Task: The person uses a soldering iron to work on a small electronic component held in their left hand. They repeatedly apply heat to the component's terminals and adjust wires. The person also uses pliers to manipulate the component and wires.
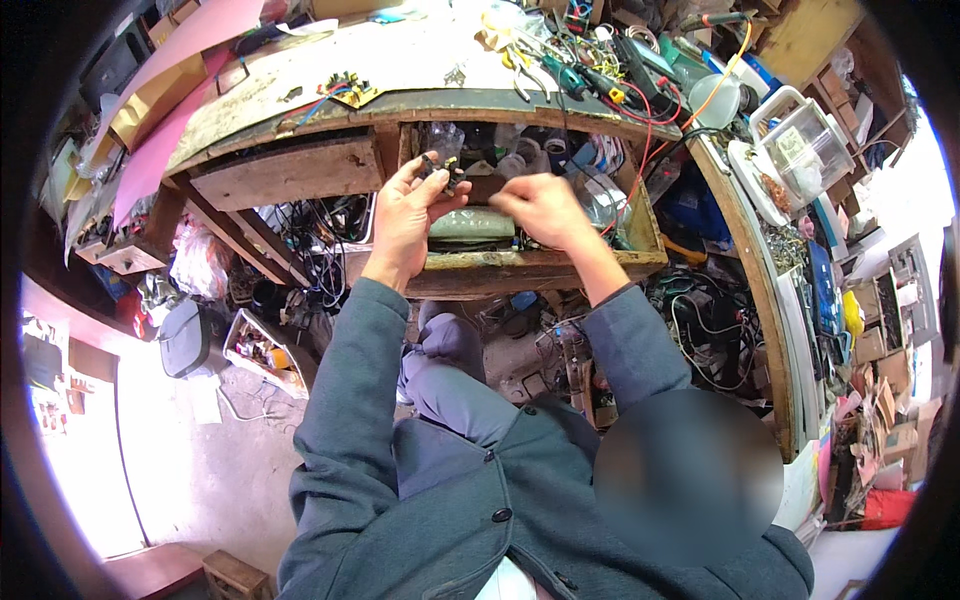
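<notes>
Between the thumb and fingers of my left hand (403, 218) is a small black electronic part (450, 176) with yellowish bits. It is held up over an open wooden drawer (530, 268). To its right, my right hand (550, 208) hovers above the same drawer with its fingers curled together. Motion blurs those fingertips, and whatever they may hold cannot be made out. Below both hands, a pale green wrapped bundle (470, 226) lies in the drawer among clear plastic bags and loose parts.
On the workbench (410, 72) lie a small circuit board with coloured wires (350, 90), yellow-handled pliers (524, 72) and a heap of tools and cables. A clear plastic box (803, 150) sits at the right. Tangled cables and a box of odds and ends (262, 352) stand below.
</notes>
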